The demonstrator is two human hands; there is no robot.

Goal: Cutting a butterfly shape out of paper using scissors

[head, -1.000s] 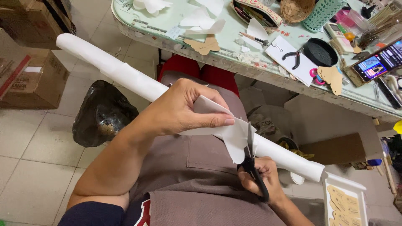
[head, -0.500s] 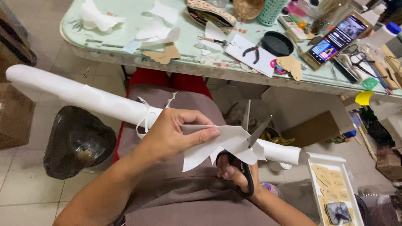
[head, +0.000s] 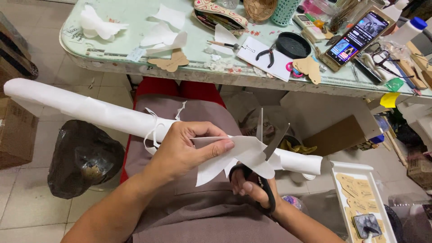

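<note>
Two hands meet over the lap at the lower middle of the view, with a piece of white paper between them. The left hand is closed on the paper's upper edge, thumb laid flat on top and fingers curled beneath, pinching the sheet from the nine o'clock side. The right hand sits at about five o'clock from the paper, its fingers closed through the black loops of a pair of scissors. The blades are spread wide in a V, pointing up toward twelve and one o'clock, and they rise through the paper's right half.

White and thin, the paper is folded or doubled. One flap hangs down toward seven o'clock in a pointed corner, and curved lobes are cut along the lower right edge near the scissor pivot. Right behind it, across the lap, lies a long white roll, running from ten o'clock down to four o'clock, with a thin curl of trimmed paper hanging off it beside the left wrist.

At twelve o'clock stands a pale green table, strewn with white paper scraps, a brown butterfly cut-out, pliers and a phone. A black bag sits on the floor at nine o'clock.
</note>
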